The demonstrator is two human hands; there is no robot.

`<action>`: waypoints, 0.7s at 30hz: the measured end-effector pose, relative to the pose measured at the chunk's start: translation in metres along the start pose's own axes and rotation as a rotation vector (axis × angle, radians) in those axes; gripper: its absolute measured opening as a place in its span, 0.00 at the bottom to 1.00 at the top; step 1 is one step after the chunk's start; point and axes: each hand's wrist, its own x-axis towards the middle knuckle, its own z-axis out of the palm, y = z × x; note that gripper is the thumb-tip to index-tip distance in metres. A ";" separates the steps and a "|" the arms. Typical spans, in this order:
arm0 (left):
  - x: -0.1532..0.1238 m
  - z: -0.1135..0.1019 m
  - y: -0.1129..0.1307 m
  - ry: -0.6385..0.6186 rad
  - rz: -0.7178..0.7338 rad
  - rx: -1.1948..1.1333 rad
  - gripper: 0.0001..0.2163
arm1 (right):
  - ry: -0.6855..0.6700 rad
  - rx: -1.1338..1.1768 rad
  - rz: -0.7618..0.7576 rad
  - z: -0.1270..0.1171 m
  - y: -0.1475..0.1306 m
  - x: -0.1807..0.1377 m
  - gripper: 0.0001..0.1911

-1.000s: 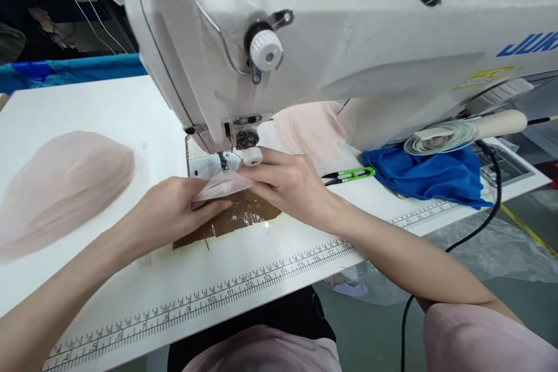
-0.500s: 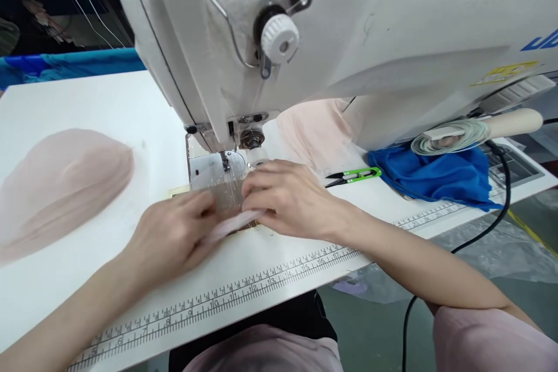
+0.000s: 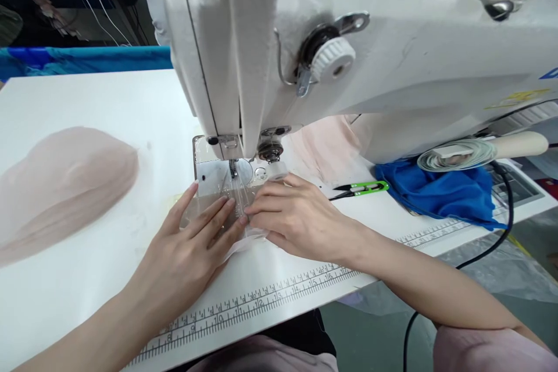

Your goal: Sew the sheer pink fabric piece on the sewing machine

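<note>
A small piece of sheer pale pink fabric (image 3: 244,238) lies on the bed of a white sewing machine (image 3: 349,70), just in front of the presser foot (image 3: 233,170). My left hand (image 3: 192,250) rests flat on it with fingers stretched out toward the needle plate (image 3: 213,177). To the right, the fingers of my right hand (image 3: 292,218) lie on the fabric's edge, bent and pointing left. The fingertips of both hands meet over the fabric.
A pile of sheer pink pieces (image 3: 61,186) lies on the white table (image 3: 108,104) at the left. Green thread snips (image 3: 361,188), a blue cloth (image 3: 440,192) and a thread cone (image 3: 475,151) sit to the right. A printed ruler (image 3: 261,299) runs along the table's front edge.
The fabric was held up under the machine head, then laid down on the bed. Both hands have flattened onto it and moved slightly toward the presser foot. The camera has shifted left.
</note>
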 end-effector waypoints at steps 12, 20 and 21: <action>0.006 0.010 -0.024 0.014 0.026 0.045 0.17 | 0.146 -0.039 0.022 0.013 0.010 0.005 0.12; 0.016 0.019 -0.036 0.035 0.004 0.086 0.16 | 0.187 -0.098 0.063 0.025 0.022 0.012 0.11; 0.017 0.019 -0.037 0.041 -0.005 0.085 0.16 | 0.190 -0.112 0.067 0.026 0.023 0.012 0.11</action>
